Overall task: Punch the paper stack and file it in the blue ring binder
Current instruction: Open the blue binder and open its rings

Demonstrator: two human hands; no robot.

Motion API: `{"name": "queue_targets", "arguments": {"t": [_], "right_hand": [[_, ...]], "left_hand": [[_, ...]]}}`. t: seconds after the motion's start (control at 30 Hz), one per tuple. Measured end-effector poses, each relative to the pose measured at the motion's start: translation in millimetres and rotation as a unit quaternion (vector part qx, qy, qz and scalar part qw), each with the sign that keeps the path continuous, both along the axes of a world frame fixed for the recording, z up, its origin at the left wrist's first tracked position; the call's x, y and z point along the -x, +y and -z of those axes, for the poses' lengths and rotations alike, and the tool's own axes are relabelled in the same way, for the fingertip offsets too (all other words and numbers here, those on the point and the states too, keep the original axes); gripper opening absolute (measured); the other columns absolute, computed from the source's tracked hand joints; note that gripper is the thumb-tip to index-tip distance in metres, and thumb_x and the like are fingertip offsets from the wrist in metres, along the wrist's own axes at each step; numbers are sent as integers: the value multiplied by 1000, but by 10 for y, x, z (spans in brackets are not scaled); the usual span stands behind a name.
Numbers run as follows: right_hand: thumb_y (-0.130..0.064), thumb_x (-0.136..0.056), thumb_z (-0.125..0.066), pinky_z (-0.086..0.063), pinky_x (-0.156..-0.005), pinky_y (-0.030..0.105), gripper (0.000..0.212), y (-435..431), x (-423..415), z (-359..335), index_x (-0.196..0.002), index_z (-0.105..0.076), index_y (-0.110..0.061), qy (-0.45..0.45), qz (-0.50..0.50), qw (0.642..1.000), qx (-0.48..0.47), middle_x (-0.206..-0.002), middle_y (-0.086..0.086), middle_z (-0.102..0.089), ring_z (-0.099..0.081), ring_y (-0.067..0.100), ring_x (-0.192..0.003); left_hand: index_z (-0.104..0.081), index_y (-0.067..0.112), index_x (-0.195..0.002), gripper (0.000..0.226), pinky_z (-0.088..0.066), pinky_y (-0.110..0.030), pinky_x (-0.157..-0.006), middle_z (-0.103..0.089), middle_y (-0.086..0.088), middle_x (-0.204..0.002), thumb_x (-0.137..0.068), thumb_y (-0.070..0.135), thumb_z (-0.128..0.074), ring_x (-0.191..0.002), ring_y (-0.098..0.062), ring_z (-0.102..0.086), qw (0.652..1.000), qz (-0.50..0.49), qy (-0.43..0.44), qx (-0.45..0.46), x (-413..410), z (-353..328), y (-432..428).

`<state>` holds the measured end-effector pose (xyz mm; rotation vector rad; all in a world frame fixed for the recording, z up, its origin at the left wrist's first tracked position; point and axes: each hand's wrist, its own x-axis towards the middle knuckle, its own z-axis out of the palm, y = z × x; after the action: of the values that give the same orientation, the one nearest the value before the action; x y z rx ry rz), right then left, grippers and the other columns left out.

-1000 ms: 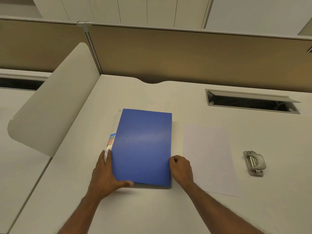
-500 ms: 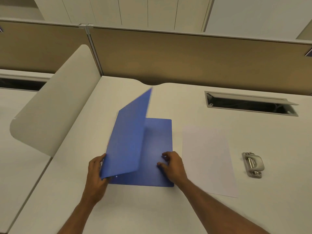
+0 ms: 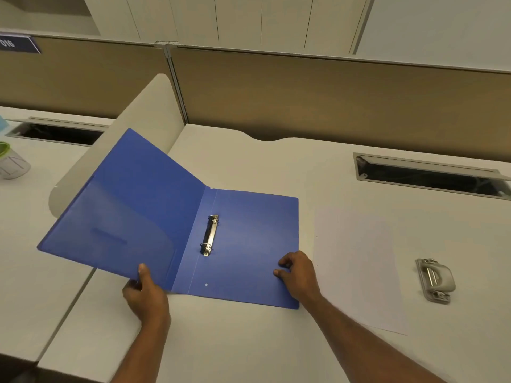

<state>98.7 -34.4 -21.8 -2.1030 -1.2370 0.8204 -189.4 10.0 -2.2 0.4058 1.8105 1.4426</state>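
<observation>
The blue ring binder [image 3: 249,239] lies open on the white desk, and its metal ring mechanism [image 3: 210,235] shows near the spine. My left hand [image 3: 145,295] pinches the front cover's lower edge and holds that cover tilted up to the left. Curled fingertips of my right hand [image 3: 297,273] press on the back cover near its right edge. Just right of the binder, the white paper stack [image 3: 358,269] lies flat. A grey hole punch [image 3: 434,280] sits to the right of the paper.
A curved white divider panel [image 3: 132,128] stands behind the raised cover at the desk's left edge. A cable slot [image 3: 431,176] is cut into the desk at the back right. A tan partition wall [image 3: 331,100] runs along the back. A clear cup [image 3: 12,164] stands on the neighbouring desk.
The binder was closed, then my left hand swung its front cover open to the left. My right hand moved from the cover's edge onto the back cover.
</observation>
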Motion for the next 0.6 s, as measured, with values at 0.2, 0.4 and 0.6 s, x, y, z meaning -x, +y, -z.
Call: {"name": "queue_targets", "arguments": {"t": [0.2,0.4,0.6], "right_hand": [[-17,-76,-77,-39,-65,14,18,55,-16,11,-78,-60,-22,-7,-11,1000,26,-90,0,-60,-58,16,-80],[-10,-77,-59,-54,-73,31,15,334,248,-169,-75,-63,-24,1,-82,996,41,-83,-5,-66,-64,18,-80],[-11,-82,-66,-52,-78,30,21,751,862,-302,-103,-66,-13,101,-188,977,-4,-84,0,-65,-61,16,-77]], "left_hand": [[-54,3,-100,16,-50,-27,-76,-55,-9,-89,-88,10,-62,-78,-26,-53,989,-25,142,-19,-326,-196,-219],[-64,12,-103,16,-51,-23,-72,-65,-3,-90,-89,19,-62,-81,-17,-61,916,306,256,-46,-450,-206,187],[-66,11,-88,15,-41,-21,-58,-66,-4,-81,-93,15,-53,-73,-18,-58,888,363,283,15,-514,-107,591]]}}
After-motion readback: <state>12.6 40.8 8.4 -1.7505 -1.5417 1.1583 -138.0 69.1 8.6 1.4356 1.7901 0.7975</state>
